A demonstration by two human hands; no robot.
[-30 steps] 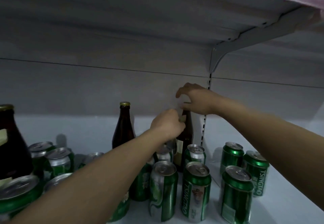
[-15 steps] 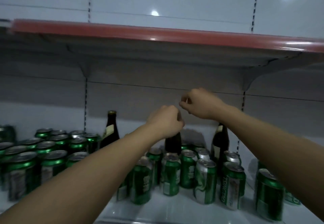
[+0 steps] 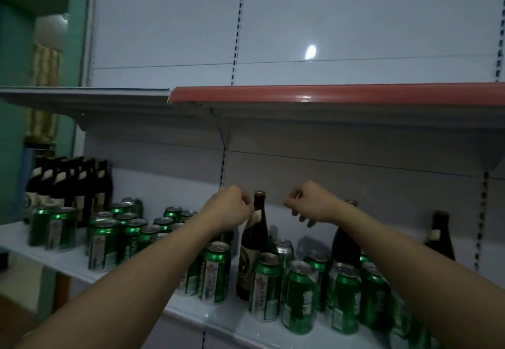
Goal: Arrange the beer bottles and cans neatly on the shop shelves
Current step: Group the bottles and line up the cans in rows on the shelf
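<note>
**Hands at the bottle necks, shelf only partly sorted**

The fingers [image 3: 247, 203] of the left hand [image 3: 228, 208] are curling in against the neck of a brown bottle [image 3: 255, 242], just under its cap; they look to be pinching or gripping it, though the contact itself is partly hidden by the hand. The right hand [image 3: 310, 203] is hanging just to the right of that bottle, apart from it, fingers loosely curled and grasping nothing that shows. Behind its wrist a second dark bottle [image 3: 345, 242] is standing, and a third bottle [image 3: 439, 238] is standing well off to the right.

All of this is sitting on the lower shelf [image 3: 68, 261], under the red-edged upper shelf [image 3: 328, 94]. At the far left a row of bottles [image 3: 71, 184] is lining the back wall in good order, with green cans [image 3: 109, 236] grouped fairly tidily before it. In the middle and right, cans [image 3: 297, 294] are crowding loosely around the lone bottles. By my judgement the left stretch is done, while the mixed centre and right are waiting to be sorted, the held bottle first.
</note>
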